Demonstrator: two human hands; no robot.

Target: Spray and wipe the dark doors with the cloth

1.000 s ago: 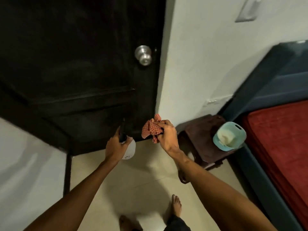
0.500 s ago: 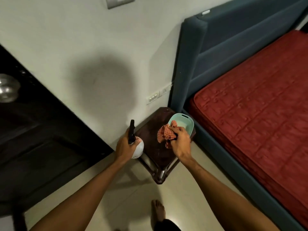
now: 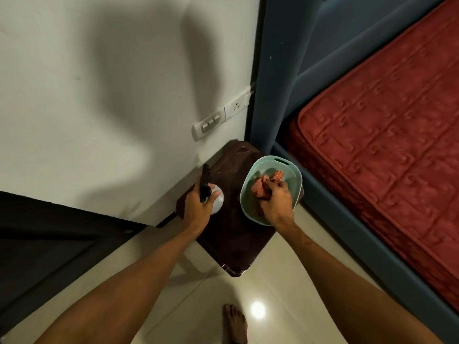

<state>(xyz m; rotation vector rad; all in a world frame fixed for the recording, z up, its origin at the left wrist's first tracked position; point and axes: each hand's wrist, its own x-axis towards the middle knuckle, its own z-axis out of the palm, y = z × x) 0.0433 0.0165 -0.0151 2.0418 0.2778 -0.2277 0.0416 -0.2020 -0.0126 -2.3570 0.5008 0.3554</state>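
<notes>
My left hand grips a white spray bottle with a black trigger head, held low over a dark brown stool. My right hand holds a red checked cloth down inside a mint-green basin that sits on the stool's right side. Part of the cloth is hidden under my fingers. A dark door shows only at the lower left edge.
A white wall with a switch and socket strip rises behind the stool. A blue bed frame with a red mattress fills the right. Pale floor tiles and my bare foot lie below.
My view swung right from the dark door to the stool. Both hands moved with it: the bottle came down over the stool, and the cloth went into the basin.
</notes>
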